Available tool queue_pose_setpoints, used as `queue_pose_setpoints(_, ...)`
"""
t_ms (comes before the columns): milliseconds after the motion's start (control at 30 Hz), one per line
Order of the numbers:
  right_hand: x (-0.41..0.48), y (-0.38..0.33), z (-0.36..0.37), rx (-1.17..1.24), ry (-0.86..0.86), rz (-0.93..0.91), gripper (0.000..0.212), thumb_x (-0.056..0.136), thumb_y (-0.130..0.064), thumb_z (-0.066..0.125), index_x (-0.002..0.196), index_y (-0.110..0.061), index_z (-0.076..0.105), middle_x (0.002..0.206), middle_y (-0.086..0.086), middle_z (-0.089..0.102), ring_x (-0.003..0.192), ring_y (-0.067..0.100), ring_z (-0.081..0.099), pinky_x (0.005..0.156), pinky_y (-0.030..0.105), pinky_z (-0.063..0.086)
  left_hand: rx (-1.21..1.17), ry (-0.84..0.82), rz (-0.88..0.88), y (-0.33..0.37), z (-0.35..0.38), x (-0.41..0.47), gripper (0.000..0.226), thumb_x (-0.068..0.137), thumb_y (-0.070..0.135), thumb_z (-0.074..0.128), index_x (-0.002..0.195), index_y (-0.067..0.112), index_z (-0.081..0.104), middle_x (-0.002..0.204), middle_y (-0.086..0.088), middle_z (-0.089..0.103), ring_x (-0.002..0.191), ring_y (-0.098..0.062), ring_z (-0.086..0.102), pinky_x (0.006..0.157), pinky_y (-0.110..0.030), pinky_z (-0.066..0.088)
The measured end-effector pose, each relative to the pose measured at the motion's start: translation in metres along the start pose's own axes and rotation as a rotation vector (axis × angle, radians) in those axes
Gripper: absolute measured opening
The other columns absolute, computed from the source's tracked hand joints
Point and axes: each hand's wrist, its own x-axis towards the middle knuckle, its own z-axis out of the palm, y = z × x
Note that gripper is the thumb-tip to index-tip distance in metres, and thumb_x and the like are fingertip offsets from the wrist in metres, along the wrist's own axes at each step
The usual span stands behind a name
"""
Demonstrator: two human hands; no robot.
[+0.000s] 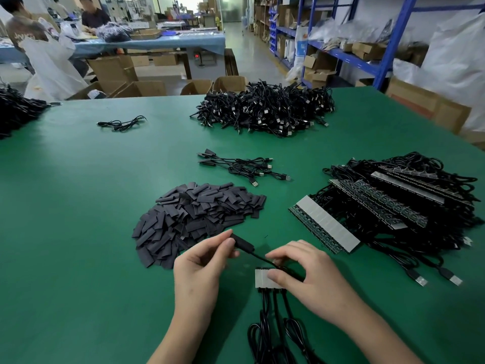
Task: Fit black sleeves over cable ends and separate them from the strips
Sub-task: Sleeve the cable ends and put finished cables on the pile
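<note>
Left hand (204, 261) pinches a black sleeve (244, 244) over a cable end; right hand (301, 274) grips the short strip (262, 279) over the green surface (78, 232). Next, it seems: snap that end free.

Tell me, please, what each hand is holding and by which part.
The left hand pinches the black sleeve on a cable end, at its far tip; the right hand grips the short strip at its right end, thumb on its face.

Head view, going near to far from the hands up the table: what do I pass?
First the short strip in the right hand → pile of black sleeves → small bunch of sleeved cables → big cable heap.
</note>
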Motion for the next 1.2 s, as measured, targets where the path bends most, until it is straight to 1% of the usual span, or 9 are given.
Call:
queue_pose_setpoints(233, 0.003, 0.01, 0.005, -0.111, 0.064, -0.009, 0.009, 0.096, -0.031, 0.067, 0.097, -0.035, 0.074, 0.092, -0.028, 0.064, 0.103, 0.0, 0.058, 0.093, 0.031, 0.05, 0.041, 0.074, -0.025, -0.001, -0.004, 0.002, 0.016, 0.089, 0.027, 0.074, 0.101, 0.035, 0.082, 0.082, 0.0, 0.079, 0.08, -0.008, 0.074, 0.07, -0.016, 0.054)
queue_pose_setpoints(467, 0.0, 0.003, 0.009, -0.075, 0.054, -0.01, 0.028, 0.086, -0.06, 0.059, 0.094, -0.037, 0.073, 0.097, -0.024, 0.062, 0.101, 0.005, 0.058, 0.089, 0.03, 0.048, 0.062, 0.054, -0.045, 0.001, 0.001, 0.0, 0.02, 0.091, 0.013, 0.075, 0.107, 0.025, 0.08, 0.082, 0.003, 0.08, 0.08, -0.009, 0.076, 0.071, -0.011, 0.052)
queue_pose_setpoints(633, 0.002, 0.001, 0.017, -0.11, 0.103, -0.025, 0.009, 0.094, -0.034, 0.069, 0.085, -0.032, 0.07, 0.09, -0.021, 0.063, 0.094, 0.006, 0.061, 0.081, 0.026, 0.049, 0.028, 0.1, -0.041, 0.003, -0.001, 0.002, 0.015, 0.092, 0.011, 0.075, 0.101, 0.022, 0.08, 0.081, 0.003, 0.079, 0.079, -0.011, 0.077, 0.071, -0.012, 0.052)
queue_pose_setpoints(733, 0.011, -0.005, 0.01, -0.083, 0.22, 0.001, 0.009, 0.094, -0.033, 0.068, 0.086, -0.033, 0.071, 0.09, -0.019, 0.066, 0.085, 0.006, 0.065, 0.071, 0.02, 0.05, 0.07, 0.069, -0.052, 0.002, -0.005, 0.005, 0.015, 0.093, 0.015, 0.074, 0.103, 0.025, 0.079, 0.082, 0.005, 0.079, 0.081, -0.007, 0.075, 0.072, -0.01, 0.051)
queue_pose_setpoints(867, 0.05, -0.016, -0.01, -0.077, 0.323, 0.059, 0.012, 0.094, -0.038, 0.067, 0.086, -0.031, 0.072, 0.076, -0.009, 0.067, 0.057, 0.008, 0.064, 0.061, 0.042, 0.057, 0.311, -0.031, 0.03, 0.002, -0.007, 0.007, 0.019, 0.093, 0.015, 0.074, 0.106, 0.029, 0.077, 0.09, 0.01, 0.075, 0.082, -0.001, 0.07, 0.07, -0.008, 0.046)
queue_pose_setpoints(900, 0.066, -0.019, -0.014, -0.114, 0.334, 0.047, 0.012, 0.095, -0.036, 0.068, 0.087, -0.028, 0.073, 0.078, -0.009, 0.068, 0.055, 0.009, 0.062, 0.061, 0.041, 0.056, 0.394, -0.052, 0.078, 0.002, -0.007, 0.006, 0.017, 0.093, 0.018, 0.074, 0.107, 0.028, 0.078, 0.096, 0.015, 0.073, 0.086, 0.0, 0.068, 0.071, -0.009, 0.045)
queue_pose_setpoints(967, 0.104, -0.028, -0.022, -0.191, 0.33, 0.018, 0.012, 0.096, -0.033, 0.07, 0.093, -0.024, 0.076, 0.09, -0.008, 0.073, 0.059, 0.007, 0.06, 0.065, 0.034, 0.054, 0.5, -0.088, 0.145, 0.003, -0.007, 0.005, 0.01, 0.095, 0.028, 0.072, 0.101, 0.026, 0.08, 0.1, 0.021, 0.067, 0.095, 0.001, 0.063, 0.076, -0.011, 0.046)
queue_pose_setpoints(1100, 0.197, -0.047, -0.028, -0.348, 0.268, -0.015, 0.021, 0.1, -0.032, 0.065, 0.11, -0.017, 0.077, 0.102, -0.002, 0.075, 0.063, 0.005, 0.058, 0.058, 0.021, 0.042, 0.585, -0.109, 0.154, 0.0, -0.008, 0.006, 0.023, 0.099, 0.039, 0.065, 0.088, 0.026, 0.081, 0.093, 0.017, 0.054, 0.092, -0.007, 0.056, 0.074, -0.025, 0.047)
queue_pose_setpoints(1200, 0.253, -0.064, -0.035, -0.423, 0.176, 0.013, 0.035, 0.103, -0.036, 0.06, 0.131, -0.017, 0.068, 0.127, 0.009, 0.067, 0.095, 0.022, 0.066, 0.087, 0.041, 0.055, 0.6, -0.119, 0.15, -0.003, -0.009, 0.008, 0.023, 0.1, 0.038, 0.063, 0.091, 0.028, 0.081, 0.088, 0.012, 0.047, 0.088, -0.01, 0.053, 0.072, -0.027, 0.045)
